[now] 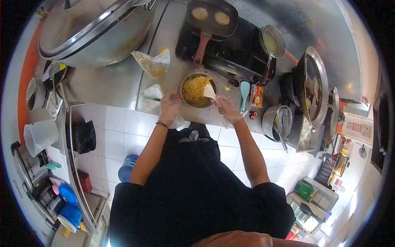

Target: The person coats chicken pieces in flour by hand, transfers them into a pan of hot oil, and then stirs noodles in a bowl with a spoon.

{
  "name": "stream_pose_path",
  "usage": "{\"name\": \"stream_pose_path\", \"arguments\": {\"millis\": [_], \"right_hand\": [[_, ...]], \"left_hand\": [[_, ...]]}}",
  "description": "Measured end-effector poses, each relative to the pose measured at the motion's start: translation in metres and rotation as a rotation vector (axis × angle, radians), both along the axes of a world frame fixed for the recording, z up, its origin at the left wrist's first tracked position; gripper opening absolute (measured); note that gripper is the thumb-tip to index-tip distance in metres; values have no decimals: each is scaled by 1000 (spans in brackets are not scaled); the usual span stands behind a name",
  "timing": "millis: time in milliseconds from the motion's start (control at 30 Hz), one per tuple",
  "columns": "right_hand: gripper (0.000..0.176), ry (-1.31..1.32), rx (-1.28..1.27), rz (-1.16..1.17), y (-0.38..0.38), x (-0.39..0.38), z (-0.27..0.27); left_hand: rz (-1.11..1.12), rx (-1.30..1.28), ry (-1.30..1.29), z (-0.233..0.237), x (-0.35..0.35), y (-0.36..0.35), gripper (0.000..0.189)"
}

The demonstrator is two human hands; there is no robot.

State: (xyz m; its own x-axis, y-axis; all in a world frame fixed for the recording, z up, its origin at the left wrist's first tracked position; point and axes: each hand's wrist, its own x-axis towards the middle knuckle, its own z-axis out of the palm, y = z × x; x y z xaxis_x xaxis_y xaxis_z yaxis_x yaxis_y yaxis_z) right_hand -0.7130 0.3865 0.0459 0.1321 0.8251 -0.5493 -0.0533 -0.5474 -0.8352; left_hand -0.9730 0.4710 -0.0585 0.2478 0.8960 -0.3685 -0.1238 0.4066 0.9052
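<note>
A round metal bowl (186, 99) full of yellow noodles (194, 88) sits near the front edge of the steel counter (119, 84). My left hand (169, 108), in a clear plastic glove, rests against the bowl's left rim. My right hand (227, 108), also gloved, holds a pale flat scraper (209, 92) whose blade dips into the noodles at the bowl's right side.
A dark griddle pan (212, 18) with two patties sits on the burner behind. Plastic bags (153, 62) lie left of the bowl. A ladle pot (272, 41), a wok (314, 86) and a strainer pot (276, 119) stand right. A big lidded pot (96, 31) sits far left.
</note>
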Motion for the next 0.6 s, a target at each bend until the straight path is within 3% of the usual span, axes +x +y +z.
{"name": "stream_pose_path", "arguments": {"millis": [100,167,267,367,467,567,600], "right_hand": [[37,-104,11,85,-3,11,18],[38,-252,17,179,-3,22,23],[39,-878,227,379,4,20,41],[37,-1249,125,530,16,0,79],[31,-1397,228,707,30,-30,98],[23,-1282,-119,694,40,-63,65],[21,-1347,-59,748,36,-61,51]], "left_hand": [[-18,30,-44,8,-10,-8,25],[21,-112,-66,31,-17,-16,27],[29,-185,-59,53,-32,-28,28],[-20,-188,36,67,-51,-37,26],[-51,-230,162,74,-58,-41,23],[-128,-125,183,58,-51,-43,21],[-164,-59,172,44,-44,-44,20]]}}
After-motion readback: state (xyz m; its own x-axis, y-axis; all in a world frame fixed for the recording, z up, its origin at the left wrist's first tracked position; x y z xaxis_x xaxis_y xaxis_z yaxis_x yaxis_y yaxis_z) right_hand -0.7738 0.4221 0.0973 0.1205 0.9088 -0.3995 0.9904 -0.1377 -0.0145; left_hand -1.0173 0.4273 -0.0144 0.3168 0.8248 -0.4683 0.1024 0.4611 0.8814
